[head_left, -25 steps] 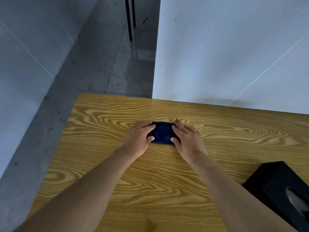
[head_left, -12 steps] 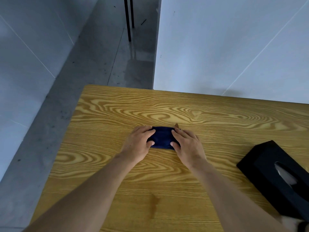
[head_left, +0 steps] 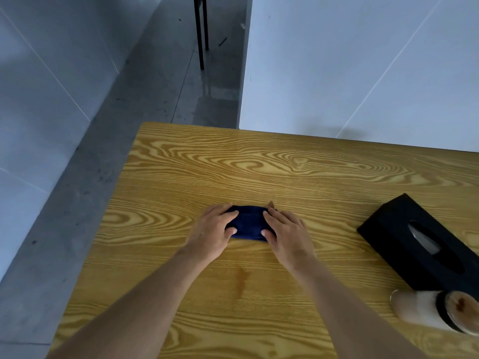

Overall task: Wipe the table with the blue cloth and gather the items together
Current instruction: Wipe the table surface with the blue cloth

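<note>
A small folded dark blue cloth [head_left: 248,223] lies on the wooden table [head_left: 259,164], near its middle. My left hand [head_left: 212,230] presses on the cloth's left end with fingers curled over it. On the right end rests my right hand [head_left: 287,233], fingers flat and thumb at the front edge. A black tissue box [head_left: 404,229] sits at the right, with a tissue showing in its slot. A clear cup with a black band [head_left: 438,310] lies tipped on its side by the box's near end.
The table's left edge drops to a grey concrete floor [head_left: 103,164]. A white wall [head_left: 363,73] runs behind the far edge. Black furniture legs [head_left: 201,35] stand on the floor far back. A faint stain [head_left: 242,277] marks the wood between my forearms.
Both hands stay on the cloth. The view has tilted down and right, so more of the tissue box shows and the tipped cup has come into sight.
</note>
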